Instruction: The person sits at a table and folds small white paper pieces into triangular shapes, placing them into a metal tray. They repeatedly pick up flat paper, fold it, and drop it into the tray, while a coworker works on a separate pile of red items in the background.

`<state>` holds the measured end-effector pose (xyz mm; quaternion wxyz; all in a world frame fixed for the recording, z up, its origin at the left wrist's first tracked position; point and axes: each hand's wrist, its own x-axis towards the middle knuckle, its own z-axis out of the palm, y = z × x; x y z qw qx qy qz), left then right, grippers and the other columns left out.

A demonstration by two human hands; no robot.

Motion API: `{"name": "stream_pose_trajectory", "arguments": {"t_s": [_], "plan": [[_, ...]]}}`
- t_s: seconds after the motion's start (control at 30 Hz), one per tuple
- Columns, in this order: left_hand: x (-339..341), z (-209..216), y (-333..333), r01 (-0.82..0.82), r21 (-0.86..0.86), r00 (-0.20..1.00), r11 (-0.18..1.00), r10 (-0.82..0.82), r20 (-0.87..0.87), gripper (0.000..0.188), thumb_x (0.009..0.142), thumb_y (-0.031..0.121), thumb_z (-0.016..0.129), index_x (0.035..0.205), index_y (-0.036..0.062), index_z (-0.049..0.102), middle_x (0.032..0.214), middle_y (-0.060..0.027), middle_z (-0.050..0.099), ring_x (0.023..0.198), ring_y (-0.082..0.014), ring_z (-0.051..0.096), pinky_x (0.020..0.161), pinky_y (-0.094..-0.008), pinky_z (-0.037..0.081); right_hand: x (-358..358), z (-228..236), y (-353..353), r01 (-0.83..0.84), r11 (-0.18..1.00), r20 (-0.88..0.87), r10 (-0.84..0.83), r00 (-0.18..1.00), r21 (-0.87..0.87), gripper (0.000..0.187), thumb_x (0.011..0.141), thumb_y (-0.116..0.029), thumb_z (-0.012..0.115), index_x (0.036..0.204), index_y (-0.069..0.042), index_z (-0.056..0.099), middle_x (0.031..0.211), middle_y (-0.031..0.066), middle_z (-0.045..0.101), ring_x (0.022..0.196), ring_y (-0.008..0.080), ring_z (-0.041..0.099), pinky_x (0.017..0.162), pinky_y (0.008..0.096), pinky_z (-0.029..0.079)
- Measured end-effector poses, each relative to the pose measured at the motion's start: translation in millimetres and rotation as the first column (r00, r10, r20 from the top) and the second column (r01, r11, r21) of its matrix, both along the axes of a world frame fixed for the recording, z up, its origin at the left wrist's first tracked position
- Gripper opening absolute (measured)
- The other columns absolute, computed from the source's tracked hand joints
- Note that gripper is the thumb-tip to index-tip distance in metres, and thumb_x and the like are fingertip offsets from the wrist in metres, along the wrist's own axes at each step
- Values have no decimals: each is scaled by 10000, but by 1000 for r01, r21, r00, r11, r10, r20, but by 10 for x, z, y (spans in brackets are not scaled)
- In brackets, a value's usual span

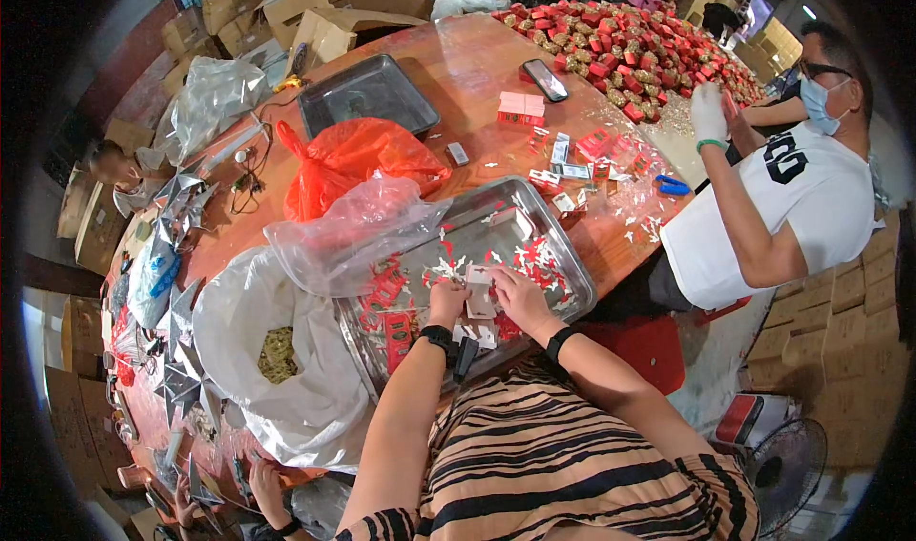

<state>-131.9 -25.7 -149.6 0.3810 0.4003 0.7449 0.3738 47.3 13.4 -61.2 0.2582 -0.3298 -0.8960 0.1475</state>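
A wide wooden tabletop (468, 64), reddish and glossy, is shared by several workers, its surface given over to sorting. At the far right a heaped mound of small red and gold boxes (630, 50) is piled within reach of a co-worker in a white shirt (801, 188), whose gloved hand (708, 112) is raised above the table edge. A crumpled white sack (286, 388) is slumped open at the near left, a mass of pale gold pieces shown in its mouth so they can be drawn from easily. An orange-red plastic bag (358, 159) and a clear, wrinkled plastic bag (358, 231) are bunched beside it. An empty steel tray (367, 93) is parked farther back. Directly ahead, a second shallow steel tray (534, 226), shiny and round-cornered, is kept close so that loose red and white paper scraps are caught inside it. Over its near rim a small flat white card box (480, 293) is held between both hands. The left hand (447, 302) is closed on its left edge and the right hand (520, 295) is closed on its right side, fingers pinching the card, apparently folding it, though the detail is too small to be sure. Black bands are worn at both wrists.
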Motion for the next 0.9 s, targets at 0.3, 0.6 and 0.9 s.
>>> {"name": "stream_pose_trajectory", "arguments": {"t_s": [0.3,0.6,0.9], "plan": [[83,432,-52,-13,-68,966,998,30,256,239,676,158,724,651,-62,633,556,-96,607,488,-152,585,445,-302,456,48,-535,232,57,719,-221,-287,932,-693,479,728,-74,658,1172,0,493,946,138,599,849,211,602,715,303,472],[-80,638,-334,-197,-9,832,980,172,528,141,738,81,670,780,-52,645,693,-75,626,565,-126,571,507,-252,448,151,38,330,257,961,-104,-247,964,105,357,737,-142,670,1043,12,569,855,90,647,751,164,615,655,296,484],[-196,1042,-332,98,77,991,992,-91,-98,150,761,151,624,824,18,652,708,-108,618,638,-184,612,580,-330,489,-20,-293,71,-117,535,-257,-195,947,-837,162,815,-57,541,932,38,601,821,35,626,753,115,588,651,275,473]]}}
